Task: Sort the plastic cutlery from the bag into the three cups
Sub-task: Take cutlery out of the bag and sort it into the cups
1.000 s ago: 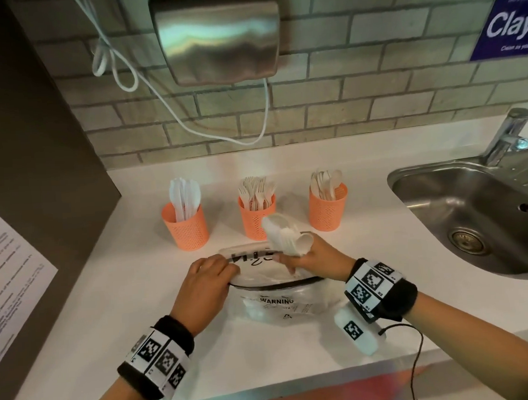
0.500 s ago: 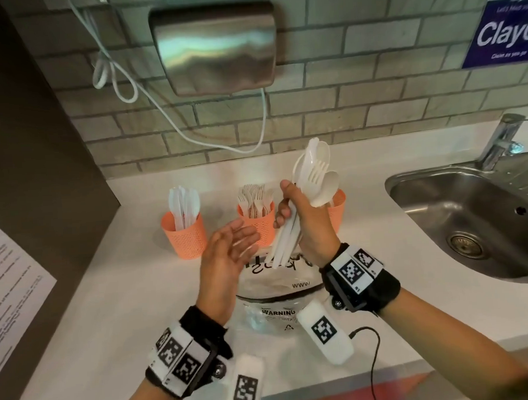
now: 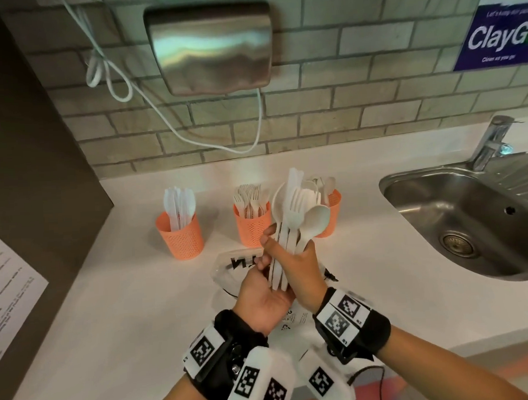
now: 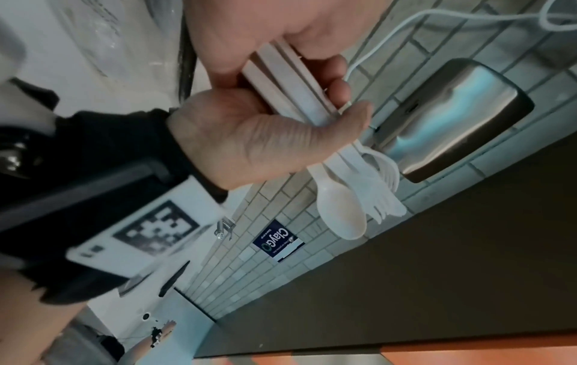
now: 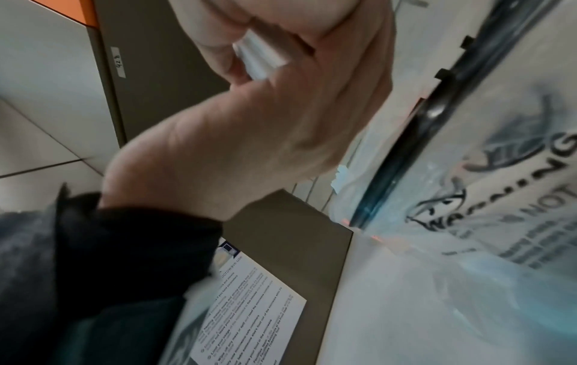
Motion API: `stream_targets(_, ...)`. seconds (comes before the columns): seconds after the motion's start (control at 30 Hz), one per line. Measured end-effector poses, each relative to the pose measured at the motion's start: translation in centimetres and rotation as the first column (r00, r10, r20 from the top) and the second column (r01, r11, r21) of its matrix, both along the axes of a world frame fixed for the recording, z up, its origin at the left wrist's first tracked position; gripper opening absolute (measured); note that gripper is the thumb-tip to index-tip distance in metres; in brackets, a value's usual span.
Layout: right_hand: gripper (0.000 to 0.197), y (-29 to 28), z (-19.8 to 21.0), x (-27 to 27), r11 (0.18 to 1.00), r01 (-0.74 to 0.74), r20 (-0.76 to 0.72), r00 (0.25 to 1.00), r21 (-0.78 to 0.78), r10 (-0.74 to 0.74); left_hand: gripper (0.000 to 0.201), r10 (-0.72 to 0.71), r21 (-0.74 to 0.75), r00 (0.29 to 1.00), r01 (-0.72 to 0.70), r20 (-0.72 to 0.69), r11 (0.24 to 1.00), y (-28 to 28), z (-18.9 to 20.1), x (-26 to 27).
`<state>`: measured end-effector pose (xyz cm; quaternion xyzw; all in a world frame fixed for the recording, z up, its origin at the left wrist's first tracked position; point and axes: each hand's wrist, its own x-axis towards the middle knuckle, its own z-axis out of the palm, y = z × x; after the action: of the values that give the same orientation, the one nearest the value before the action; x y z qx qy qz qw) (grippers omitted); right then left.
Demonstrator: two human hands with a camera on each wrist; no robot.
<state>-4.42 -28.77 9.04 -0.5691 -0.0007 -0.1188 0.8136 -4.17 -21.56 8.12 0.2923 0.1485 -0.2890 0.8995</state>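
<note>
A bundle of white plastic cutlery (image 3: 294, 210), mixed forks, spoons and a knife, stands upright above the clear printed bag (image 3: 226, 264). My right hand (image 3: 289, 246) grips the handles in its fist. My left hand (image 3: 267, 262) curls round the lower handles from the left. In the left wrist view both hands wrap the handles and the cutlery heads (image 4: 359, 197) stick out. Three orange cups stand behind: a knife cup (image 3: 180, 234), a fork cup (image 3: 252, 228) and a spoon cup (image 3: 333, 208), which the bundle partly hides.
A steel sink (image 3: 459, 220) with a tap (image 3: 492, 145) lies to the right. A hand dryer (image 3: 209, 46) and its white cable (image 3: 173, 125) hang on the brick wall. A dark panel with a paper notice (image 3: 8, 305) closes the left side.
My right hand has lifted the bundle out of the bag and stood it upright. My left hand has let go of the bag's mouth and closed on the handles.
</note>
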Motion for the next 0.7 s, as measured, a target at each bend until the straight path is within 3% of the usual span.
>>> stream_targets(0.13,0.008,-0.3,-0.4,-0.1,0.999,-0.029,-0.069,0.997,0.041,0.031,0.036,-0.14,0.032,0.99,0.139,0.012,0.99,-0.3,-0.3,-0.8)
stream_targets(0.23,0.006,-1.6,-0.2,0.3,0.99,-0.088,-0.125,0.987,0.11,0.102,0.027,-0.221,0.25,0.971,0.192,0.095,0.949,0.3,-0.3,-0.8)
stream_targets(0.27,0.001,-2.2,-0.1,0.4,0.982,-0.14,-0.136,0.978,0.127,0.157,0.025,-0.219,0.342,0.962,0.152,0.165,0.927,0.6,-0.2,-0.5)
stream_targets(0.33,0.013,-3.1,-0.1,0.3,0.952,-0.274,-0.179,0.938,0.137,0.296,0.025,-0.211,0.482,0.91,0.013,0.358,0.876,1.2,0.6,0.2)
stream_targets(0.43,0.019,-3.7,-0.6,-0.4,0.901,-0.424,-0.242,0.868,0.094,0.434,0.018,-0.161,0.527,0.799,-0.217,0.579,0.822,2.0,2.9,1.3)
stream_targets(0.6,0.02,-3.5,-1.1,-1.4,0.851,-0.525,-0.236,0.829,-0.018,0.507,0.023,-0.3,0.582,0.661,-0.255,0.688,0.772,2.7,5.2,2.4)
stream_targets(0.7,0.019,-3.7,-1.1,-1.5,0.844,-0.536,-0.246,0.821,-0.025,0.515,0.017,-0.299,0.57,0.587,-0.354,0.753,0.742,3.2,5.5,2.8)
